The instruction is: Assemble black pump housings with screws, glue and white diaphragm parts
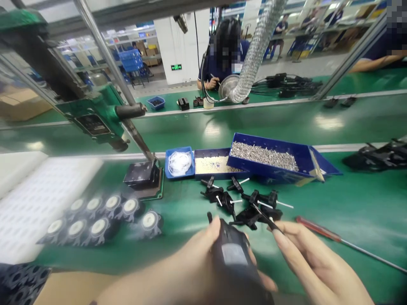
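Observation:
My left hand (pixel 193 258) is closed around a black plastic housing (pixel 233 254) with a pale label on top; its lower part is blurred. My right hand (pixel 311 258) pinches slim dark tweezers (pixel 269 221) that point up and left. Just beyond both hands lie several small black plastic parts (pixel 225 201) with white pins sticking out of them. The tweezers' tip overlaps the nearest of these parts in view; whether it touches them I cannot tell. A red-handled screwdriver (pixel 321 230) rests on the green bench (pixel 356 203) beside my right hand.
Behind the parts stand a blue tray of white rings (pixel 165 163), a bin of small yellowish pieces (pixel 206 176) and a tilted bin of metal screws (pixel 270 173). A green press (pixel 98 114) rises on the left, near several round white-topped parts (pixel 149 221). A co-worker (pixel 227 46) sits opposite.

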The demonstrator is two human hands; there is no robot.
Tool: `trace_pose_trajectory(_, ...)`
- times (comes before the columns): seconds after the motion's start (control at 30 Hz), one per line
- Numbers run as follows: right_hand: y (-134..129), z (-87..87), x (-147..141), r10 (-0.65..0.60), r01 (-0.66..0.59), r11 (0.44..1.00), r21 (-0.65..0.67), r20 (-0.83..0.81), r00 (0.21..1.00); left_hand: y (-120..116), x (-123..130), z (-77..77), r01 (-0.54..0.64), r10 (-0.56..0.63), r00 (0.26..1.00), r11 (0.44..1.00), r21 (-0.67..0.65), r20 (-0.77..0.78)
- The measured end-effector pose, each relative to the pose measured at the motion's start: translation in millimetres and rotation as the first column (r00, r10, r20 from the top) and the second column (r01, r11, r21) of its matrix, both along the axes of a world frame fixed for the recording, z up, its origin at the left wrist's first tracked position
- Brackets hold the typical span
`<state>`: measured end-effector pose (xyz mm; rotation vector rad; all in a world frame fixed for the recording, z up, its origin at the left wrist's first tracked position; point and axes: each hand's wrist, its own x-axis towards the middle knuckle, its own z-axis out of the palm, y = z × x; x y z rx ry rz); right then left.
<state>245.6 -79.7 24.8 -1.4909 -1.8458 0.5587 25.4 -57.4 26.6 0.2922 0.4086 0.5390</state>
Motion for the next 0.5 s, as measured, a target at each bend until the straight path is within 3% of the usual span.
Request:
trace_pose_trajectory(0.13,-1,-9.8,6,0.058,-0.064,0.995,-0.081,-0.072,0.996,-9,2,8.8,-0.09,0.091,0.996,0.992,0.091,-0.018)
trace_pose_trajectory(0.27,-3,-9.8,7,0.064,-0.091,0.975,-0.201,-0.136,0.989,-1,5,1.0,0.017,-0.019,1.0,0.996,-0.093,-0.021)
trace_pose_trajectory(0.33,-3,-5.6,7,0.089,-0.113,0.967,-0.229,-0.112,0.99,7,8,-5.7,0.069,-0.09,0.992,0.976,-0.206,-0.093)
trace_pose_trajectory(0.5,1,9.9,2,0.203,-0.199,0.976,-0.085,0.039,0.978,18,11,-10.2,0.047,-0.117,0.958,0.964,-0.261,-0.263)
